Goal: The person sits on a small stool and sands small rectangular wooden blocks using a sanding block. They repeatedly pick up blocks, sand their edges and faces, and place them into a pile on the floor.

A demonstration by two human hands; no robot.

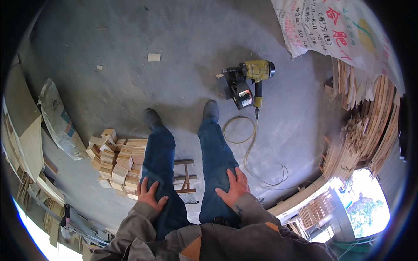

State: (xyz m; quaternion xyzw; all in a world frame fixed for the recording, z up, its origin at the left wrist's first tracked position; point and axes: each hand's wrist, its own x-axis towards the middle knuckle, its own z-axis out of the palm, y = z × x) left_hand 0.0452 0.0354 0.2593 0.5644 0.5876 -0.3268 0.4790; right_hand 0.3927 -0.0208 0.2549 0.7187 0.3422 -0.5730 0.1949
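Note:
My left hand [151, 194] rests on my left thigh, fingers spread over the blue jeans, holding nothing. On the right thigh lies my right hand [234, 188], its fingers also apart and bare of any object. Ahead of my right foot, a yellow and black coil nailer [257, 71] lies on the concrete floor. A thin air hose [242, 141] runs from its handle, loops once and trails back to the right. Beside my left leg is a heap of short wooden blocks [119, 165]. Part of the heap is hidden behind the leg.
A small wooden stool [187, 180] shows between my legs. Stacked wooden slats [365, 130] stand at the right under a white printed sack [335, 35]. Another plastic sack [58, 117] and wooden boards [30, 143] are at the left. A wood scrap [154, 57] lies on the floor ahead.

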